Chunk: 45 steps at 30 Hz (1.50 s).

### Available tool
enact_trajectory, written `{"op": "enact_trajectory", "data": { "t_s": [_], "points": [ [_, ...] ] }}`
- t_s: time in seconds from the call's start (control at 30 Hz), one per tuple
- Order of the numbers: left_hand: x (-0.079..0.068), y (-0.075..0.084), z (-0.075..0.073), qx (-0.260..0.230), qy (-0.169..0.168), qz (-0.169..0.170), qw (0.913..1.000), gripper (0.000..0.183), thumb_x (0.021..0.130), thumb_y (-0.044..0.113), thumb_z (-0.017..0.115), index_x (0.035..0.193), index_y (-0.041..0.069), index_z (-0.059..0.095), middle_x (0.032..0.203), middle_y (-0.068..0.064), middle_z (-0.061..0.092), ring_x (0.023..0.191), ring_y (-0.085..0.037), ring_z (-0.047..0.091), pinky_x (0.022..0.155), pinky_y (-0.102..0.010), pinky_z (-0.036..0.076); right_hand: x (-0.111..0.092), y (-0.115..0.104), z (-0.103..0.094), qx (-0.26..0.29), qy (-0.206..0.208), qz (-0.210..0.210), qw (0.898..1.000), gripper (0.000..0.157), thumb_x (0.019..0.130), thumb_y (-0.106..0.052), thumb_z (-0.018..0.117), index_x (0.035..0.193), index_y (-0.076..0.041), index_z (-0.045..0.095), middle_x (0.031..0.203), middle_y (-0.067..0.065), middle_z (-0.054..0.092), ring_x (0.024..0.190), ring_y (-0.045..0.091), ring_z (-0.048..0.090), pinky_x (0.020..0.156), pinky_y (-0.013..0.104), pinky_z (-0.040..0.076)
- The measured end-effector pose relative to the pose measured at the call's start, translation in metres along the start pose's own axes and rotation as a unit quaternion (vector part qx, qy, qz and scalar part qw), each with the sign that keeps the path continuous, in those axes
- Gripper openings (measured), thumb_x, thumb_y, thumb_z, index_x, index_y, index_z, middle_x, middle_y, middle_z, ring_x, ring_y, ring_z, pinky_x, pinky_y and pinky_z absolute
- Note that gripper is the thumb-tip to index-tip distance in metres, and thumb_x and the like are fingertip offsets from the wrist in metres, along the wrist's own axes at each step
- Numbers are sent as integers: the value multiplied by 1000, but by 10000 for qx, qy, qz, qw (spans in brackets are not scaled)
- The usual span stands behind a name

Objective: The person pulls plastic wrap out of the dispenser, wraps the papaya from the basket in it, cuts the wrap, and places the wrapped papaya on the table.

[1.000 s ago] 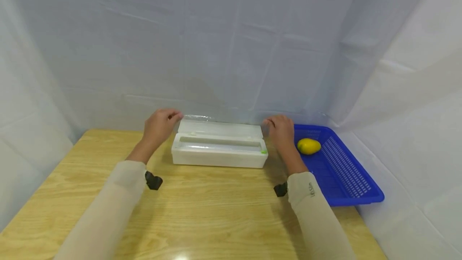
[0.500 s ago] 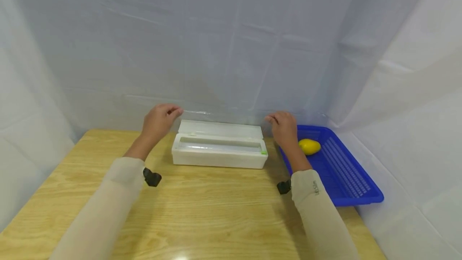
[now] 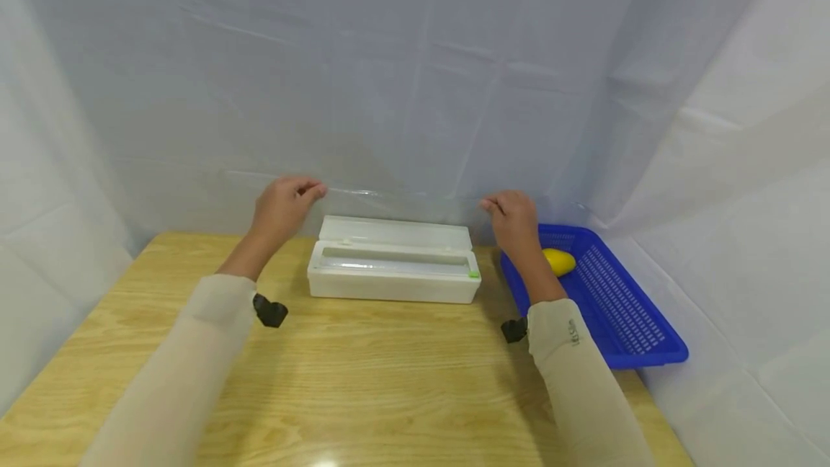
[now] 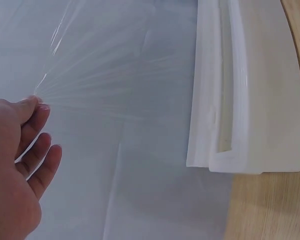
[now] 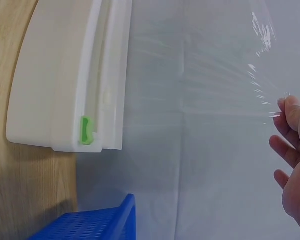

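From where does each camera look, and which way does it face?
Head: on the head, facing forward and down at the white box, yellow fruit and blue basket; left hand, right hand and sleeves show.
Left wrist: on that wrist, facing the left hand, which pinches clear film; only this hand shows of the body.
Right wrist: on that wrist, facing the right hand, which also pinches film; again only this hand shows.
The two wrist views share the white box and the film.

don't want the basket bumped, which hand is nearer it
The right hand, beside the blue basket in the head view; the left hand is past the other end of the white box.
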State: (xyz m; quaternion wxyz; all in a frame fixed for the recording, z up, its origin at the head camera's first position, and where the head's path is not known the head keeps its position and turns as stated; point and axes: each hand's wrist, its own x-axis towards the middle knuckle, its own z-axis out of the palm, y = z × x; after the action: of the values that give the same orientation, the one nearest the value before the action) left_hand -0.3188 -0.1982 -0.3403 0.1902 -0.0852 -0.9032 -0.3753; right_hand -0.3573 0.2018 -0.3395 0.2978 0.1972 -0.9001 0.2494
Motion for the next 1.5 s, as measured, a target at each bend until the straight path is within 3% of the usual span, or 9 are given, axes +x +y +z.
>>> {"op": "enact_trajectory", "data": {
  "t_s": [0.5, 0.87, 1.5],
  "points": [
    [10, 12, -12, -78, 10, 2, 10000, 53, 103, 51, 51, 125, 6, 68, 117, -17, 64, 107, -33, 56, 90, -54, 45, 12, -8, -18, -5, -259, 107, 9996, 32, 104, -25, 55, 107, 1, 74, 104, 20, 70, 104, 39, 59, 103, 54, 42],
    [19, 21, -19, -139, 193, 173, 9996, 42, 104, 41, 54, 121, 5, 69, 115, -17, 65, 106, -33, 58, 89, -54, 46, 22, -12, -26, -81, 200, -106, 9997, 26, 100, -22, 61, 102, 0, 75, 99, 19, 71, 100, 40, 60, 103, 57, 40],
    [26, 34, -37, -550, 310, 98, 9980, 47, 104, 45, 53, 120, 5, 70, 113, -17, 65, 100, -28, 55, 82, -43, 44, 41, -21, -35, -101, 796, -441, 9958, 25, 96, -22, 66, 97, 1, 75, 94, 20, 72, 95, 40, 61, 96, 58, 42]
  ]
}}
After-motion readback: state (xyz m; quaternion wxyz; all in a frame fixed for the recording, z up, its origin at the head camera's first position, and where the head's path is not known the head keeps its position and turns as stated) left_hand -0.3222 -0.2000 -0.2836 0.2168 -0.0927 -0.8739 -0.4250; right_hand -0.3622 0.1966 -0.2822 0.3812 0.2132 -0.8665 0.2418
